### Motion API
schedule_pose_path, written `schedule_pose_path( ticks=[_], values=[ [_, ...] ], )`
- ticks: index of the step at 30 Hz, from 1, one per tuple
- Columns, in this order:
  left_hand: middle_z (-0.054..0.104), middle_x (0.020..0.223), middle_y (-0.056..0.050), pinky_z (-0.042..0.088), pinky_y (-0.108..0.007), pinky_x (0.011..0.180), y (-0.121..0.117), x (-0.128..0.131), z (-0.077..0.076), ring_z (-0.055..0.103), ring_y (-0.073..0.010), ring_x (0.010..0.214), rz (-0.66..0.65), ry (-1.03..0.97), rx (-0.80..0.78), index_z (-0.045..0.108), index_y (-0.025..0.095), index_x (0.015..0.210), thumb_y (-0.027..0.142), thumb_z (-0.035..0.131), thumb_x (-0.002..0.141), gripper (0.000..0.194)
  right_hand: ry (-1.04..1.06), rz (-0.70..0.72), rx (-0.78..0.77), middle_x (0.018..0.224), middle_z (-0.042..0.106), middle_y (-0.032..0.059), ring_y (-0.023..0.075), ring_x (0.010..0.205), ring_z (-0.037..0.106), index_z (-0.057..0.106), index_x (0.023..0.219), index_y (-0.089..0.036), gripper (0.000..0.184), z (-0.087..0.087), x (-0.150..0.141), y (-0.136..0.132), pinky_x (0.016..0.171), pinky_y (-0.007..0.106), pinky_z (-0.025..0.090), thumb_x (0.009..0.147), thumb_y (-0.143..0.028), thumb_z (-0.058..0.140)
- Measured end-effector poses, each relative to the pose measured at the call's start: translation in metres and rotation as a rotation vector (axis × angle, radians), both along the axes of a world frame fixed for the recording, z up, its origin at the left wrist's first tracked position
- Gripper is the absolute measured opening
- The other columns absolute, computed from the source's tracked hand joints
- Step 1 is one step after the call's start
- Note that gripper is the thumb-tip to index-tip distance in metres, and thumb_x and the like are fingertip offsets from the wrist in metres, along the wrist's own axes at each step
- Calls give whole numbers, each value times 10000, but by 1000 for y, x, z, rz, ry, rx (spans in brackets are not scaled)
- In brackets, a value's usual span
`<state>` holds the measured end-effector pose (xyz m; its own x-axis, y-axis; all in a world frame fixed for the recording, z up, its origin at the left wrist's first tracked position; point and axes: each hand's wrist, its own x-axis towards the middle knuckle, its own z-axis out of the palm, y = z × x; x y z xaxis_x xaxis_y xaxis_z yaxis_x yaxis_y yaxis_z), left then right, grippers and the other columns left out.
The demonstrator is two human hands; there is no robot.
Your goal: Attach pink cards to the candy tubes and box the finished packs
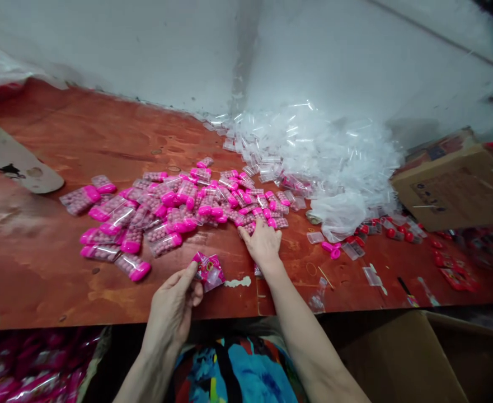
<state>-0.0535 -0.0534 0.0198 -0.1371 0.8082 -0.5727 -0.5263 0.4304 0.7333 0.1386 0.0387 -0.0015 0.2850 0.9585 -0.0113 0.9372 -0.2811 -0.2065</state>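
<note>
My left hand (174, 307) is closed in a pinch on a small clear packet with a pink and red label (208, 270), held just above the front of the red-brown table (40, 263). My right hand (263, 242) reaches forward, palm down, with its fingertips in the near edge of a pile of pink-capped clear candy tubes (174, 210). Whether those fingers grip a tube is hidden. Behind the pile lies a heap of empty clear plastic bags (313, 154).
A cardboard box (451, 187) stands at the right, with red-capped tubes (393, 230) in front of it. Another cardboard box (401, 358) sits below the table edge at the right. Pink packets (32, 369) fill a bag at the lower left. A white wall (145, 45) backs the table.
</note>
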Motion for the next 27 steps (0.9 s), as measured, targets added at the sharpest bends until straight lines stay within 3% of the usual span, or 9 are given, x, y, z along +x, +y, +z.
schedule_pose_path(
  ticks=[4, 9, 12, 14, 16, 19, 27],
  values=[
    [545, 470, 19, 318, -160, 370, -1, 2, 1, 437, -70, 420, -15, -89, -2, 634, 131, 657, 367, 858, 599, 330, 269, 86, 101, 1149, 650, 151, 306, 1071, 589, 517, 1271, -175, 463, -6, -6, -9, 930, 465, 395, 864, -392, 547],
    [557, 515, 26, 366, -149, 382, 0, 0, 4, 469, -59, 441, 60, -200, -12, 627, 119, 654, 287, 870, 603, 300, 1000, 120, 284, 987, 642, 58, 187, 814, 619, 481, 1265, -190, 459, 6, -9, -36, 790, 352, 511, 832, -301, 585],
    [585, 570, 30, 395, -142, 393, 2, -2, 6, 494, -51, 451, 152, -252, -45, 651, 110, 719, 203, 849, 638, 233, 1457, 148, 112, 943, 636, 40, 167, 761, 625, 504, 1226, -214, 429, 20, -13, -67, 681, 315, 545, 832, -320, 638],
    [592, 585, 31, 403, -141, 390, 2, -2, 8, 502, -49, 450, 203, -267, -60, 653, 109, 732, 156, 811, 684, 172, 1619, 150, -32, 906, 630, 27, 158, 707, 623, 514, 1228, -240, 438, 26, -18, -89, 578, 286, 541, 829, -334, 669],
    [595, 585, 27, 412, -141, 390, 3, 0, 9, 506, -49, 444, 231, -272, -69, 650, 109, 727, 130, 771, 729, 122, 1677, 142, -107, 888, 629, 22, 155, 688, 628, 516, 1236, -259, 452, 27, -23, -107, 519, 262, 528, 827, -344, 688],
    [602, 571, 13, 410, -140, 378, 2, 5, 10, 503, -52, 423, 217, -282, -77, 650, 106, 724, 132, 725, 781, 97, 1676, 98, -98, 897, 642, 26, 148, 706, 642, 510, 1245, -257, 464, 22, -34, -122, 504, 230, 523, 829, -347, 697],
    [587, 527, 16, 416, -145, 392, -5, 12, 5, 495, -60, 417, 140, -296, 1, 647, 119, 715, 213, 767, 757, 158, 1677, 6, -97, 858, 638, 16, 127, 634, 617, 505, 1215, -239, 480, 15, -45, -128, 399, 173, 472, 803, -381, 703]
  ],
)
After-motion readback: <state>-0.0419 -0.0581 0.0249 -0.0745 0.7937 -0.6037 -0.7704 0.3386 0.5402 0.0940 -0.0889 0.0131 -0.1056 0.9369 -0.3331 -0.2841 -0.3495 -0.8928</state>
